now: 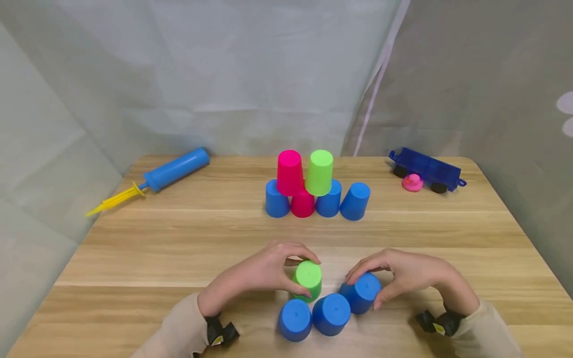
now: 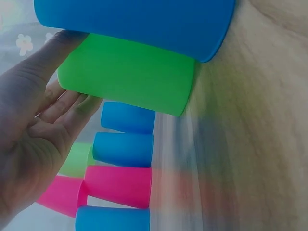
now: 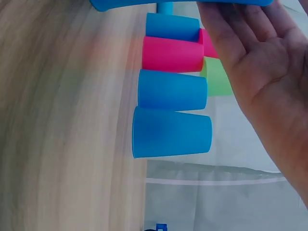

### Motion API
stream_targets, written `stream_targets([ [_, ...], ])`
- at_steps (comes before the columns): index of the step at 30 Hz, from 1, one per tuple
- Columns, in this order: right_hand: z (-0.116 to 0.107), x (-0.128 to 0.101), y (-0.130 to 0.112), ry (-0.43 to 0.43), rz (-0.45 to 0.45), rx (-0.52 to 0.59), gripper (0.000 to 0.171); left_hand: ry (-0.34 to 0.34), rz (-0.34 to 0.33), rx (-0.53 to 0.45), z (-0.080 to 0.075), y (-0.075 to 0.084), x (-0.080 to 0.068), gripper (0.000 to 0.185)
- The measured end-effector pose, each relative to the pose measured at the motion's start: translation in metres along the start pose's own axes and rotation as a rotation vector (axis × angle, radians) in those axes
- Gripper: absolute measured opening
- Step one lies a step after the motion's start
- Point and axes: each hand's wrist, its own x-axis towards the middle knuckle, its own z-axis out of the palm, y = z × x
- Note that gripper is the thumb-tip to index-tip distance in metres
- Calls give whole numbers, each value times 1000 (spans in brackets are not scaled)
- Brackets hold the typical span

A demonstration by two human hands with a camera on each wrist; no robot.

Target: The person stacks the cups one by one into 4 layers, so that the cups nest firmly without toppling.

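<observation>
Lower center of frame: blue cup pair, inverted, side by side between wrists. Just beyond, green cup between thumb and fingers of left hand, part open, gripping. Beside pair, to right: third blue cup, gripped likewise by right hand. Mid-frame, well beyond hands: cup stack, four below, two on top.

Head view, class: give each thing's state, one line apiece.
Near green cup: upside down, held by the left hand
Near right blue cup: upside down, held by the right hand
Near left blue cup: upside down, unheld
Near middle blue cup: upside down, unheld
Upper pink cup: upside down, stacked
Upper green cup: upside down, stacked
Bottom-row cups: upside down
Pump: lying flat
Cart: upright
Duck: upright
</observation>
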Motion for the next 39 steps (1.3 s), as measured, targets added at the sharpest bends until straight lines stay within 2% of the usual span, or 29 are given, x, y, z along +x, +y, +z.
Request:
stream_targets([
  [4,0,-1,0,-6,43,60,43,-36,-14,30,-4,6,1,50],
  [6,0,-1,1,-7,57,78,42,-41,-1,57,-8,10,2,49],
  [8,0,-1,1,-9,69,93,42,-26,42,80,-11,15,4,48],
  [12,-1,0,0,-7,73,103,42,50,169,111,-22,26,13,47],
  [15,-1,-1,0,1,73,95,42,123,257,173,-31,36,23,48],
  [21,1,1,-2,18,113,51,45,258,353,261,-44,58,48,48],
  [24,2,1,-2,20,111,57,44,285,393,284,-49,69,64,47],
  [33,4,2,1,23,82,75,44,306,401,359,-67,92,99,48],
  [36,3,2,2,22,88,80,44,344,415,391,-73,93,108,46],
  [39,2,2,2,19,90,75,44,359,396,387,-80,89,118,44],
])
